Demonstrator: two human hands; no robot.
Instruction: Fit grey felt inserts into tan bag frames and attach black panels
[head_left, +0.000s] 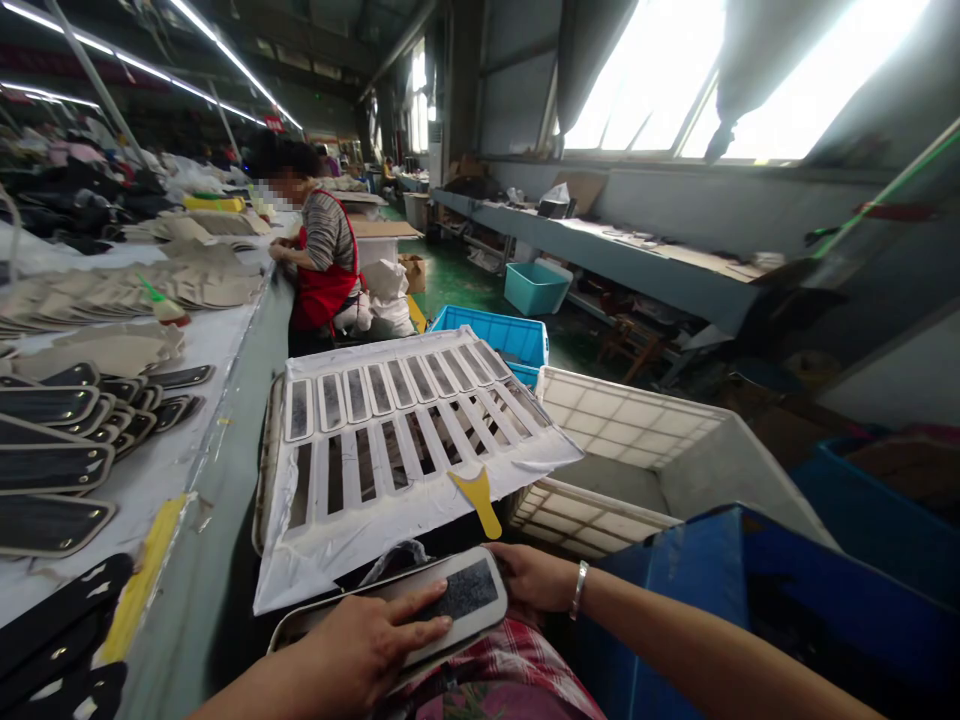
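Low in front of my body lies a rounded oblong piece (471,592) with a light grey border and a dark speckled centre. My left hand (367,640) rests on it from above, fingers stretched out and pressing its surface. At the piece's far right end, my right hand (532,578) grips the edge; its fingertips are partly hidden. Just beyond is a white slotted frame (345,555) with two rows of long openings. Dark oblong inserts (379,390) fill much of its upper row. A yellow scraper-like tool (480,500) lies on the frame's near edge.
A long worktable (225,430) at left bears dark oblong pieces (52,465), beige pieces (97,290) and a green-tipped bottle (166,308). On the right stand a white crate (615,410) and a blue bin (675,580). A co-worker in a red apron (326,280) works farther along.
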